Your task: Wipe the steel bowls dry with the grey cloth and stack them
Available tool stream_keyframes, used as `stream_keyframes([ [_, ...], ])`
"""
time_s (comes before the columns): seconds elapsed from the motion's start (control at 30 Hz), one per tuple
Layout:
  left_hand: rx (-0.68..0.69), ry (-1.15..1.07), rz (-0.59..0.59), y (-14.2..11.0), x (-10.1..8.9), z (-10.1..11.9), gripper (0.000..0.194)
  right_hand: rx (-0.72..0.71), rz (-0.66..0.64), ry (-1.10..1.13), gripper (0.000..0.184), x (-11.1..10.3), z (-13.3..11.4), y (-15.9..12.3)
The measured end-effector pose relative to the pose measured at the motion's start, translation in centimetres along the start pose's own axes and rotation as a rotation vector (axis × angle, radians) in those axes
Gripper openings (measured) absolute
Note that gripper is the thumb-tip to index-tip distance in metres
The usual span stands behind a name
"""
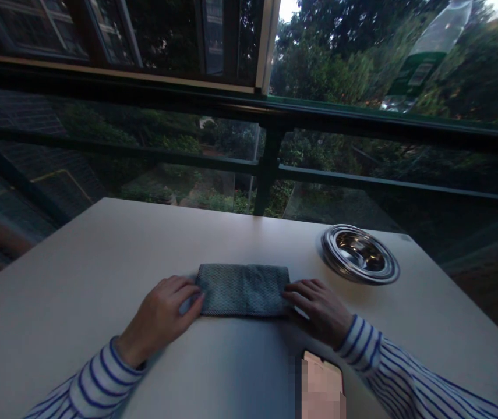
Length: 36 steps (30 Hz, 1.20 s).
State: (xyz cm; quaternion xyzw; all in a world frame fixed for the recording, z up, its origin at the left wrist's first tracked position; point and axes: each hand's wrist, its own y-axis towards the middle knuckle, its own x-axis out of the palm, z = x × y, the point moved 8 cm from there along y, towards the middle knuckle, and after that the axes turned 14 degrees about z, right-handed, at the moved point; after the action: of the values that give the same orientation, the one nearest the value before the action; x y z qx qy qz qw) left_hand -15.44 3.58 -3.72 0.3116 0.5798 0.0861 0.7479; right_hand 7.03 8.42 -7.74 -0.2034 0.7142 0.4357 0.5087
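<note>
A grey-blue woven cloth, folded into a flat rectangle, lies on the white table in front of me. At its left edge, my left hand has its thumb and fingers curled together on the fabric. My right hand holds the opposite edge in the same way, its thumb partly hidden beneath the fingers. The cloth lies level between both hands, with a crease down its middle. Striped sleeves cover both wrists.
Stacked shiny metal bowls stand at the table's right rear. A phone, partly pixelated, lies near my right wrist. Beyond the table runs a dark railing with glass panels. A plastic bottle with a green label stands on it, upper right.
</note>
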Motion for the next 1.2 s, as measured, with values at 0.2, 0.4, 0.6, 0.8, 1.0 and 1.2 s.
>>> stream_keyframes([
  [0.2, -0.040, 0.141, -0.059, 2.3, 5.3, 0.9, 0.057, 0.135, -0.032, -0.056, 0.054, 2.6, 0.7, 3.7],
  [0.4, -0.059, 0.122, -0.253, 0.6, 8.9, 0.1, 0.066, 0.166, -0.166, -0.024, 0.064, 6.2, 1.4, 3.2],
  [0.6, -0.141, 0.117, -0.363, -0.2, 9.0, -1.2, 0.070, 0.196, -0.216, 0.011, 0.067, 6.8, 2.0, 2.4],
  [0.8, -0.080, 0.087, -0.326, 1.3, 8.4, 0.7, 0.067, 0.274, -0.188, 0.034, 0.056, 5.4, 3.7, 2.7],
  [1.0, -0.044, 0.008, -0.407, 1.7, 10.6, 2.1, 0.068, 0.389, -0.185, 0.083, 0.033, 4.8, 6.2, 3.5],
  [1.2, 0.073, -0.031, -0.374, 2.4, 10.3, 2.1, 0.065, 0.502, -0.274, 0.245, 0.025, 5.8, 8.8, 3.9],
])
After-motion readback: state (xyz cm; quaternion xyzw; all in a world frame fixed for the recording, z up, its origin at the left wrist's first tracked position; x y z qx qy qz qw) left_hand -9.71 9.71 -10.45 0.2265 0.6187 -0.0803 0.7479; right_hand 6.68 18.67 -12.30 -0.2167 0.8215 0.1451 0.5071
